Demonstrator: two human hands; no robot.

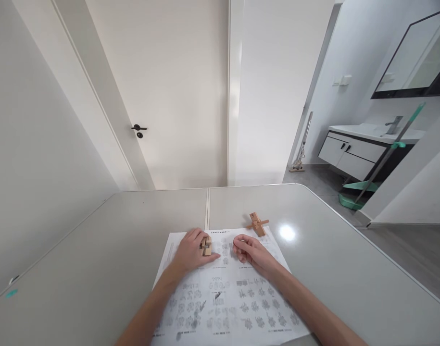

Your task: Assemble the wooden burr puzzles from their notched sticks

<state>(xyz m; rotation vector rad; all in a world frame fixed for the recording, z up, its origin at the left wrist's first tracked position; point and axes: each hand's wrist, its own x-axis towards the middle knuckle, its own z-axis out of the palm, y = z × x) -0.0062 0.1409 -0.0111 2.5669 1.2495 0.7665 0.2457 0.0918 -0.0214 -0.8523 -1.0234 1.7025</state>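
My left hand (191,250) curls around a small light wooden interlocking puzzle (207,247), its fingers over the far left side and its thumb stretched out along the near side. The puzzle rests on or just above a printed sheet (227,312). My right hand (251,251) is beside it over the same sheet, fingers curled and thumb meeting the index finger; whatever lies inside, if anything, is hidden. Just beyond my right hand, a browner wooden puzzle (257,224) made of crossed pieces sits at the sheet's far right edge.
The sheet shows rows of grey puzzle diagrams. It lies on a pale table (97,269) with a seam down the middle. Behind stands a white door (176,96) with a black handle. To the right are a sink cabinet (353,149), a mop (303,144) and a green dustpan (351,202).
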